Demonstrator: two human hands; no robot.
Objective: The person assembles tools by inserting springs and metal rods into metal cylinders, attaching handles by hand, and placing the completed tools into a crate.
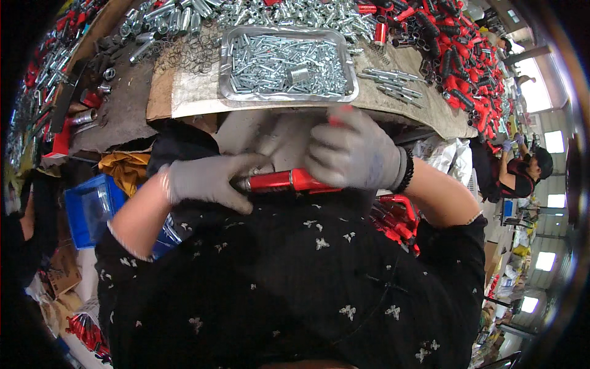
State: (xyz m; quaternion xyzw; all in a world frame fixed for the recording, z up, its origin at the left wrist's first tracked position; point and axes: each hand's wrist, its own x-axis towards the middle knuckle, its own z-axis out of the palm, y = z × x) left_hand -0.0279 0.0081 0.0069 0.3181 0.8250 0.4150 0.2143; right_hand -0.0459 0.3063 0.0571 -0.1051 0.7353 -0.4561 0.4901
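Red metal tube (289, 181) at frame centre, level, below table (424, 104) edge. Your left hand (212, 179) wraps its 9 o'clock metal tip; right hand (356, 154) closed over 3 o'clock end. Judged rigid, light, glossy-slick: hold both ends.

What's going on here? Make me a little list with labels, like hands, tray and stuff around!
left hand: grey glove, gripping the metal end of the red tube
right hand: grey glove, closed over the tube's other end
red tube: shiny, lying sideways between both hands, close to the body
tray: silver, full of small metal pins, on the workbench
far right of bench: heap of red parts
left side: blue bin
right background: another person working
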